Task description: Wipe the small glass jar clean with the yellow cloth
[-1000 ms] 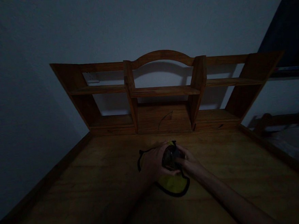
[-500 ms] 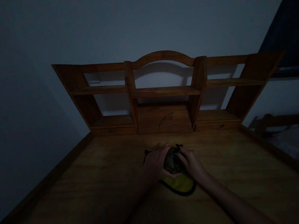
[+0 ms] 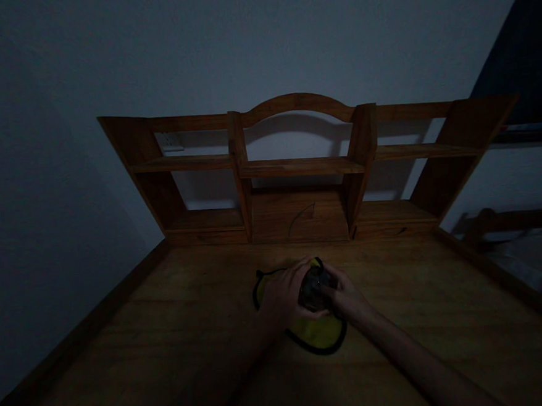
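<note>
In dim light, a yellow cloth with a dark border (image 3: 318, 336) lies on the wooden desk (image 3: 178, 333). Both hands meet over it. My left hand (image 3: 281, 298) curls around the left side of a small dark rounded object (image 3: 313, 290). My right hand (image 3: 347, 295) grips the same object from the right, fingers bent around it. The object sits above the cloth's far half; I cannot make out what it is. Most of the cloth's middle is hidden under the hands.
A wooden hutch with several open shelves (image 3: 296, 167) stands at the back of the desk against a pale wall. A raised wooden rim (image 3: 89, 327) runs along the desk's left side. Dark furniture (image 3: 508, 220) shows at the right.
The hands and the cloth shifted slightly right half a second ago and have come back left. The grip on the dark object is unchanged.
</note>
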`<state>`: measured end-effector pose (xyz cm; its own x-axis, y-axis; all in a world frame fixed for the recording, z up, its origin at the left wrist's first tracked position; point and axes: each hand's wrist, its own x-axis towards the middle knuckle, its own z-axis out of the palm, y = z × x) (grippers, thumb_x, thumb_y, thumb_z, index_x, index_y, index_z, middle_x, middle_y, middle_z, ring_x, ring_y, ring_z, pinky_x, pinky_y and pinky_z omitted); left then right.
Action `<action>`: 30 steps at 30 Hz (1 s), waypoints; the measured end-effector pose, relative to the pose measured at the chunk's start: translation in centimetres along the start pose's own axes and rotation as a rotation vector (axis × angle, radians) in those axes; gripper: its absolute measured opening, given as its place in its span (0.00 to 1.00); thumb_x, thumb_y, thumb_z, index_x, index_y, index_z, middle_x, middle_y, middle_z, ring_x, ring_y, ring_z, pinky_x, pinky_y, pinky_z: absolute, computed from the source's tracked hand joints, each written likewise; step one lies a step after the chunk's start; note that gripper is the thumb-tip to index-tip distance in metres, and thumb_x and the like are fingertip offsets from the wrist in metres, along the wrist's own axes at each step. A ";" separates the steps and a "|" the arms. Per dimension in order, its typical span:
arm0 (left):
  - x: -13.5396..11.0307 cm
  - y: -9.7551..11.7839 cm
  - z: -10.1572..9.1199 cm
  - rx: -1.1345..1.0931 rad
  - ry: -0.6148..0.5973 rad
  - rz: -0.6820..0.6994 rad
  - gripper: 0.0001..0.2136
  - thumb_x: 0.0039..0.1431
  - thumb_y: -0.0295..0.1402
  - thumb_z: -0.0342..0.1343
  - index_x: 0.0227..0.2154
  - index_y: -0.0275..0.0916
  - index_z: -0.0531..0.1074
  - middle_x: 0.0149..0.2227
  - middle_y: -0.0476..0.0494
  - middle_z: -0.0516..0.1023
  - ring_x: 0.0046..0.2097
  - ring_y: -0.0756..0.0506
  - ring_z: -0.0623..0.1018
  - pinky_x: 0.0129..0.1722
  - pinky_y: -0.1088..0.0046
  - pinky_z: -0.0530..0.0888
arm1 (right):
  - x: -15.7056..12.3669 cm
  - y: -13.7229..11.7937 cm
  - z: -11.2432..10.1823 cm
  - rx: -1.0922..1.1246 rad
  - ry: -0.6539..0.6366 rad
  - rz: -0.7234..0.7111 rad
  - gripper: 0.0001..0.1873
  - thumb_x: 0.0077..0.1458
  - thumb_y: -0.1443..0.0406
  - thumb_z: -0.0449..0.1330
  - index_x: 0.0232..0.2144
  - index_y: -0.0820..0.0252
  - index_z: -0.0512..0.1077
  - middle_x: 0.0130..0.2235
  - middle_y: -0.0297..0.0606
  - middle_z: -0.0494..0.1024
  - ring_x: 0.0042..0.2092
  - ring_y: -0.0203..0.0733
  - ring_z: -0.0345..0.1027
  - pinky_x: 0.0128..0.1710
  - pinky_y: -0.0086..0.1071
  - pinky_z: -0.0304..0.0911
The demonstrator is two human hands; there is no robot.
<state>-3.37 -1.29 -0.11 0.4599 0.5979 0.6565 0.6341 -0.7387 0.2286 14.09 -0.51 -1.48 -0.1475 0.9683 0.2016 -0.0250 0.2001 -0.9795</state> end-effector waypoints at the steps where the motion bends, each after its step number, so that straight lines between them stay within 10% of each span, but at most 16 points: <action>1: 0.0 0.0 0.0 0.000 -0.002 0.002 0.44 0.41 0.54 0.62 0.58 0.38 0.54 0.59 0.34 0.66 0.58 0.36 0.69 0.54 0.59 0.71 | 0.0 -0.1 0.0 0.007 -0.005 0.001 0.26 0.44 0.68 0.62 0.49 0.57 0.69 0.44 0.37 0.78 0.47 0.45 0.71 0.49 0.39 0.66; 17: -0.4 -0.3 0.0 0.007 -0.011 -0.049 0.48 0.35 0.59 0.62 0.57 0.40 0.53 0.58 0.35 0.68 0.52 0.35 0.74 0.49 0.56 0.74 | -1.2 -2.1 -1.4 -0.619 -0.037 -0.306 0.12 0.61 0.64 0.50 0.42 0.58 0.72 0.32 0.40 0.79 0.33 0.44 0.74 0.32 0.31 0.64; 30: 0.0 0.6 -1.1 -0.104 -0.001 -0.112 0.48 0.34 0.54 0.66 0.58 0.41 0.53 0.57 0.35 0.69 0.52 0.34 0.74 0.51 0.55 0.72 | -1.0 -1.9 -1.1 -0.563 0.022 -0.293 0.13 0.60 0.65 0.49 0.41 0.57 0.72 0.31 0.37 0.79 0.29 0.42 0.73 0.28 0.29 0.63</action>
<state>-3.68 -2.09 0.81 0.3900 0.6788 0.6222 0.6135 -0.6955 0.3741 15.41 -1.69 0.23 -0.1932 0.8631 0.4666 0.4634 0.4994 -0.7320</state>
